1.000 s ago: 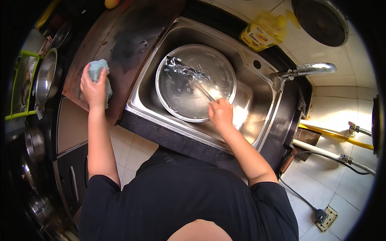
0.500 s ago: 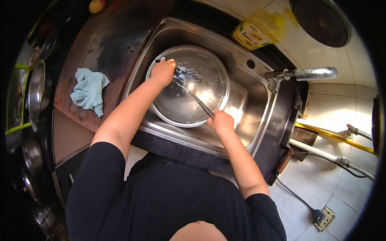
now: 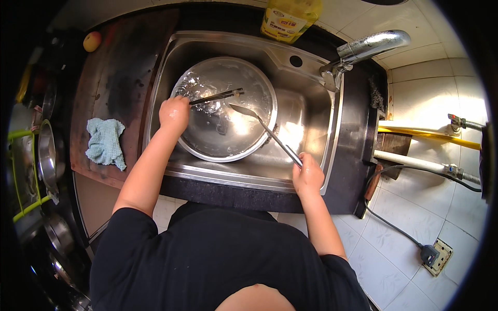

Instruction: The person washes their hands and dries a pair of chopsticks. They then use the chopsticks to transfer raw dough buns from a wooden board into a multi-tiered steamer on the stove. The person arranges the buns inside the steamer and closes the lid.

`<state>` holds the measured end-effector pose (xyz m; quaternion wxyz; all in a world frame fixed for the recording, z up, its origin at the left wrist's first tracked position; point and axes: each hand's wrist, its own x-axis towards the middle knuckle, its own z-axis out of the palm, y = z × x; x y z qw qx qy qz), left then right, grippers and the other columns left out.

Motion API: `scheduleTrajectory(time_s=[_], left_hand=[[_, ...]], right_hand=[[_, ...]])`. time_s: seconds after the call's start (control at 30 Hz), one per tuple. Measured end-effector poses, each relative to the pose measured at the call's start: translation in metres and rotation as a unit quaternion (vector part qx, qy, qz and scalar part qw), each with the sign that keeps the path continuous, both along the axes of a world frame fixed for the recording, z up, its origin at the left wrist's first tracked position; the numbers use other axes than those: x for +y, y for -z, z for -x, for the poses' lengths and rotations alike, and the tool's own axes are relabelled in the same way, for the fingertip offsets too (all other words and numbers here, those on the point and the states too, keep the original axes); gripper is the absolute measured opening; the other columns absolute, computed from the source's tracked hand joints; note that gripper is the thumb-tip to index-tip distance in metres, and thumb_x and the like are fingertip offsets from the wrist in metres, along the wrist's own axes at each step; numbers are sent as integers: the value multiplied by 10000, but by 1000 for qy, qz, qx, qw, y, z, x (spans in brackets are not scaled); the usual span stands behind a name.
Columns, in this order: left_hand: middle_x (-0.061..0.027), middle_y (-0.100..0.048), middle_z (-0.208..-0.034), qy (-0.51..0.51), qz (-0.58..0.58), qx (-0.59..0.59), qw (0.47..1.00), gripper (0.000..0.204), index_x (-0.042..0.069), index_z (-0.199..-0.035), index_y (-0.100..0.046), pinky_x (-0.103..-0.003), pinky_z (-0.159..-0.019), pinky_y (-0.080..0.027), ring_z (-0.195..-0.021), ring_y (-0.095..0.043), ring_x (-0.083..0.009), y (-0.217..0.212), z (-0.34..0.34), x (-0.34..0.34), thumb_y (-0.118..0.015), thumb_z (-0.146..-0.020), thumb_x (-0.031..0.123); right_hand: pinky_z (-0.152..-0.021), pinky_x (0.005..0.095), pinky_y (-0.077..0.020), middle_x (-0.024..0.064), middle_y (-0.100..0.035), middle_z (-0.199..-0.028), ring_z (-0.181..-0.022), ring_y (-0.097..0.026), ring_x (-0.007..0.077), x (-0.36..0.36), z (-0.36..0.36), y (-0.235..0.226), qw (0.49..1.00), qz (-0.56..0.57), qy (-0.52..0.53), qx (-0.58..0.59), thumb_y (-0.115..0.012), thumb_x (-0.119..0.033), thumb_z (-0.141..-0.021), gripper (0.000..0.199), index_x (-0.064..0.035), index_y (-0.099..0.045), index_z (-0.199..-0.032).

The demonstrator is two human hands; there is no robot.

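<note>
Chopsticks (image 3: 217,96) jut rightward from the clenched left hand (image 3: 174,114) over the basin (image 3: 207,145); right hand (image 3: 307,176) grasps the spatula (image 3: 267,132) handle.

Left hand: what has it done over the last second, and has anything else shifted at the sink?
The left hand let go of the blue cloth, which lies on the counter, crossed into the sink and now grips dark chopsticks over the wet metal basin. The right hand drew back to the sink's near rim, keeping hold of the long metal utensil. The basin and the tap stayed put.
</note>
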<state>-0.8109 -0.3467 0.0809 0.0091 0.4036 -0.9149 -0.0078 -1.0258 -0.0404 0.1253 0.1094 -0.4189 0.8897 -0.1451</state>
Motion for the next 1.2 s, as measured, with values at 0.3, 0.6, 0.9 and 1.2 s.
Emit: scheduleTrajectory(time_s=[0.3, 0.6, 0.9, 1.2], left_hand=[[-107, -601, -722, -199, -281, 258, 903, 245, 43, -999, -585, -324, -618, -431, -668, -582, -223, -17, -35, 58, -529, -843, 224], [21, -502, -669, -211, -374, 482, 764, 183, 0, -913, -594, -212, -571, -354, -624, -428, -64, -9, -44, 104, -513, -871, 159], [-25, -544, -736, -203, -336, 460, 797, 201, -3, -914, -588, -244, -625, -398, -675, -488, -98, -58, -80, 135, -537, -849, 180], [-46, -545, -871, -240, -282, 602, 707, 180, -12, -908, -592, -248, -721, -399, -798, -506, -118, -40, -142, 105, -532, -856, 150]], right_hand=[[-652, 378, -456, 97, -590, -857, -770, -575, 300, 32, 10, 12, 997, 67, 34, -29, -578, -189, -786, 229, -110, -572, -1001], [-716, 365, -461, 147, -620, -867, -803, -598, 306, 28, 11, 36, 959, 168, 84, -212, -553, -312, -810, 323, -126, -564, -1073], [-423, 199, -285, -46, -431, -560, -462, -362, 44, -6, 0, 54, 849, 154, 38, -504, -572, -246, -844, 212, -38, -569, -886], [-446, 230, -342, -18, -452, -561, -484, -410, 62, -98, -92, -5, 869, 76, -110, -476, -540, -284, -859, 268, -23, -541, -796]])
